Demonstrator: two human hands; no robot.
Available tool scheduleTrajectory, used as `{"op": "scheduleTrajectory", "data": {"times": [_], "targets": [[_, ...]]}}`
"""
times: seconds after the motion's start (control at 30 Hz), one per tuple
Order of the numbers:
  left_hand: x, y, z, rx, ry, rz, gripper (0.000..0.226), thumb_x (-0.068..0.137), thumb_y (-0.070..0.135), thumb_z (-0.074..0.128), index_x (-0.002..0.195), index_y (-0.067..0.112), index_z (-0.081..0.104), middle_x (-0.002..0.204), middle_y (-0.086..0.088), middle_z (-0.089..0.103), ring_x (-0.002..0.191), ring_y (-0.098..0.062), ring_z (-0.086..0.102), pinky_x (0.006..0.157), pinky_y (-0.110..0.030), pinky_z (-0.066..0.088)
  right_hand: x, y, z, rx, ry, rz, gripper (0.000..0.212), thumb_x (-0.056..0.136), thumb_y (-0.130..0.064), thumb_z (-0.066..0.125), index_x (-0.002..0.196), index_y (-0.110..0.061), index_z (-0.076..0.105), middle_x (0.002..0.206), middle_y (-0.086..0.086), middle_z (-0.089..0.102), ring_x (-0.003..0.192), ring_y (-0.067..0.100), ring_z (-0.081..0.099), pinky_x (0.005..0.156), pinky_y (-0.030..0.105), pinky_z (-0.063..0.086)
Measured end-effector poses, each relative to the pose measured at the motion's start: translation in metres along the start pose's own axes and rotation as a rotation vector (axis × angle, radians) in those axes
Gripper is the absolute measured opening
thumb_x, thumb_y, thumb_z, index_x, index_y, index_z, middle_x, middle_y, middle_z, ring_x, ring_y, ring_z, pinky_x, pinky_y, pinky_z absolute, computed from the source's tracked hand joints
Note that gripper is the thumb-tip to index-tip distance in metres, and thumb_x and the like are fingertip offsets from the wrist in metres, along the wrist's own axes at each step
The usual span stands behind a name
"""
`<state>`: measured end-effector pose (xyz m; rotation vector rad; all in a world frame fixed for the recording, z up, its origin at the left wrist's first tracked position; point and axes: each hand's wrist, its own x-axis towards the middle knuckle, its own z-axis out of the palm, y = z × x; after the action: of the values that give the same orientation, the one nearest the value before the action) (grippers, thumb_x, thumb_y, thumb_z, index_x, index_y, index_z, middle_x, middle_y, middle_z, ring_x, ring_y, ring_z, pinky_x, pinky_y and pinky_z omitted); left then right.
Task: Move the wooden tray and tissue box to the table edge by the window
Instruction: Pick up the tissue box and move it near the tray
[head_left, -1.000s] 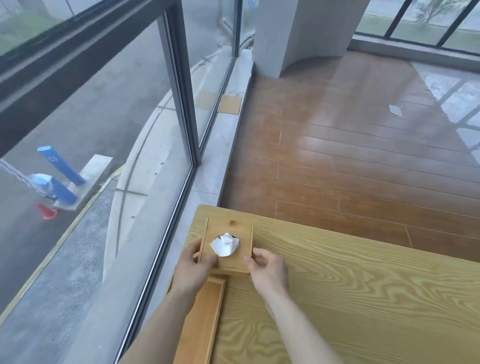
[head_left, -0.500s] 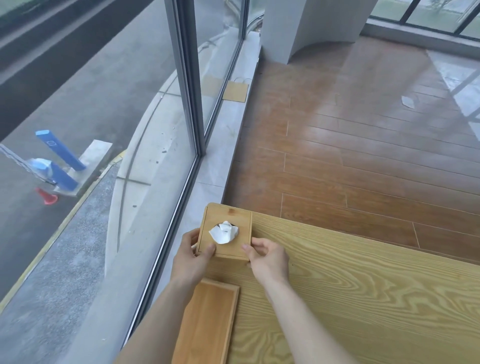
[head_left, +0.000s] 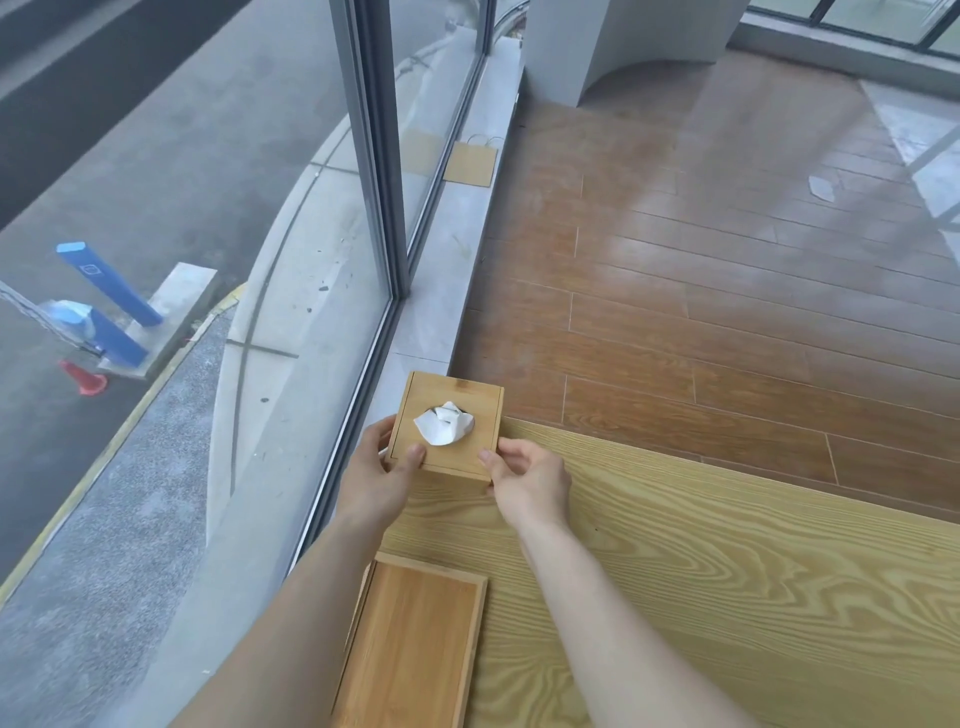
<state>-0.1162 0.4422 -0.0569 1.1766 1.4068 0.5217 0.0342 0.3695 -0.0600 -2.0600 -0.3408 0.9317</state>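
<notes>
A square wooden tissue box with a white tissue poking from its top stands at the far left corner of the light wooden table, right by the window. My left hand grips its near left side and my right hand grips its near right corner. A flat rectangular wooden tray lies on the table nearer to me, along the same window-side edge, under my left forearm and apart from the box.
A tall glass window with a dark frame runs along the table's left side, above a grey sill. Beyond the table's far edge is brown plank floor. A paper bag lies on the sill.
Both hands have carried the tissue box farther away, to the table's far left corner. The view has tilted down, so more of the tray shows.
</notes>
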Motion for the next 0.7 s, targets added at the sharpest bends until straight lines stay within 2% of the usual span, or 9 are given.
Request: {"op": "scheduleTrajectory", "data": {"times": [0.1, 0.23, 0.37, 0.6, 0.7], "targets": [[0.0046, 0.0023, -0.0012, -0.008, -0.008, 0.009, 0.050, 0.097, 0.027, 0.066, 0.143, 0.031, 0.049, 0.127, 0.008, 0.057, 0.096, 0.005, 0.054, 0.074, -0.020, 0.044, 0.0020, -0.0029, 0.0014, 0.009, -0.004, 0.003, 0.029, 0.086, -0.029, 0.085, 0.113, -0.020, 0.078, 0.095, -0.010, 0.078, 0.092, 0.019, 0.077, 0.091, 0.047, 0.064], [0.0060, 0.0028, -0.0023, -0.012, -0.016, 0.016, 0.050, 0.097, 0.028, 0.066, 0.144, 0.032, 0.049, 0.129, 0.007, 0.056, 0.099, 0.005, 0.054, 0.080, -0.027, 0.044, 0.0003, -0.0045, 0.0029, -0.003, 0.010, -0.001, 0.027, 0.087, -0.029, 0.084, 0.111, -0.022, 0.077, 0.092, -0.012, 0.078, 0.091, 0.019, 0.077, 0.089, 0.047, 0.064], [0.0056, 0.0021, -0.0024, -0.010, -0.016, 0.034, 0.049, 0.097, 0.028, 0.065, 0.143, 0.032, 0.049, 0.127, 0.008, 0.055, 0.098, 0.005, 0.054, 0.074, -0.020, 0.044, -0.0020, -0.0064, 0.0034, -0.012, 0.018, -0.004, 0.029, 0.088, -0.029, 0.084, 0.115, -0.020, 0.077, 0.096, -0.008, 0.079, 0.092, 0.020, 0.077, 0.090, 0.047, 0.064], [0.0064, 0.0013, -0.0015, -0.016, -0.012, 0.032, 0.049, 0.097, 0.028, 0.065, 0.143, 0.034, 0.049, 0.125, 0.008, 0.055, 0.097, 0.005, 0.054, 0.072, -0.019, 0.043, -0.0072, -0.0049, 0.0044, -0.019, 0.054, -0.003, 0.033, 0.088, -0.030, 0.083, 0.119, -0.021, 0.077, 0.093, -0.011, 0.076, 0.094, 0.017, 0.076, 0.095, 0.044, 0.062], [0.0060, 0.0004, -0.0008, -0.009, -0.005, 0.028, 0.050, 0.098, 0.029, 0.065, 0.144, 0.034, 0.048, 0.125, 0.009, 0.053, 0.097, 0.006, 0.053, 0.073, -0.019, 0.042, -0.0067, -0.0053, 0.0026, 0.008, 0.041, 0.011, 0.034, 0.088, -0.029, 0.083, 0.120, -0.019, 0.077, 0.101, -0.006, 0.080, 0.096, 0.018, 0.076, 0.095, 0.045, 0.062]]}}
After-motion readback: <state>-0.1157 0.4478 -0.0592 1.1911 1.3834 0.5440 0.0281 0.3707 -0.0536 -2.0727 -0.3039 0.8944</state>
